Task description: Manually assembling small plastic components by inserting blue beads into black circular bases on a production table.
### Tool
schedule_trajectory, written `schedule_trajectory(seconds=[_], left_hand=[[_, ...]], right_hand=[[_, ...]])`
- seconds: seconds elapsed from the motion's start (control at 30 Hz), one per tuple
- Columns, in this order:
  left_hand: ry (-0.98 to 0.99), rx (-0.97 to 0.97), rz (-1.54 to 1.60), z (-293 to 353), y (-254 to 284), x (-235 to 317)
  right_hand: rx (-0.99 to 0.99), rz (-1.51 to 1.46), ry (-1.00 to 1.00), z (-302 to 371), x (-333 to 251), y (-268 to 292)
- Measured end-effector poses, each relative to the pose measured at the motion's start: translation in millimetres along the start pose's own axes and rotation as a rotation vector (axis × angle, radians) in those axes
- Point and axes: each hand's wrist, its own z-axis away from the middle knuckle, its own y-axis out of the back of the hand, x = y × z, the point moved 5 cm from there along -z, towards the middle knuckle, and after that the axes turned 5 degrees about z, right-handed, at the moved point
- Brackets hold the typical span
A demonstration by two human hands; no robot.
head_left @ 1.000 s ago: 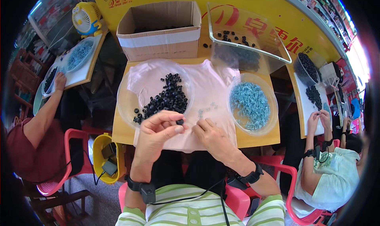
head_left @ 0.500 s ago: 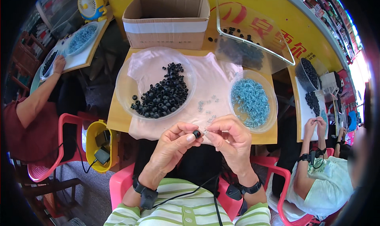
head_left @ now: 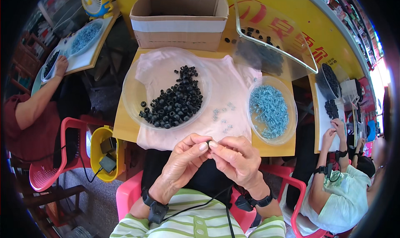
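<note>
Just beyond the table's near edge, my two hands meet with fingertips together. Between thumb and forefinger, my left hand (head_left: 185,156) pinches a small black round part (head_left: 209,142), mostly covered by fingers. My right hand (head_left: 239,159) is closed too, its thumb and fingertips pressed against that part; whatever they hold is hidden. Ahead on the left is a clear round tub (head_left: 132,106) with a heap of similar black parts (head_left: 177,104). To the right, another clear tub (head_left: 255,134) contains small bluish clear pieces (head_left: 271,108). Several loose clear pieces (head_left: 225,111) lie on the pink cloth (head_left: 233,79).
A cardboard box (head_left: 179,31) stands at the back, beside a tilted clear bin (head_left: 287,67) with more black parts. On the floor at left sits a yellow bucket (head_left: 96,154). Co-workers sit on both sides, one in a maroon sleeve (head_left: 31,117), another in white (head_left: 333,196).
My right fingertips have come against the black part; the small clear piece they held is now hidden. The table's things sit slightly lower and farther right in view.
</note>
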Motion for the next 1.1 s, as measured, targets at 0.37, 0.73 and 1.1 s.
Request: schedule_trajectory(seconds=[0.37,0.73,1.1], left_hand=[[-0.028,0.021,-0.084,-2,11,18],[0.041,-0.068,-0.052,-4,18,18],[0.048,-0.067,-0.124,4,17,13]], right_hand=[[-0.159,0.287,-0.177,-92,62,-40],[-0.41,0.586,-0.087,-114,98,-105],[-0.448,0.544,-0.228,-117,104,-109]])
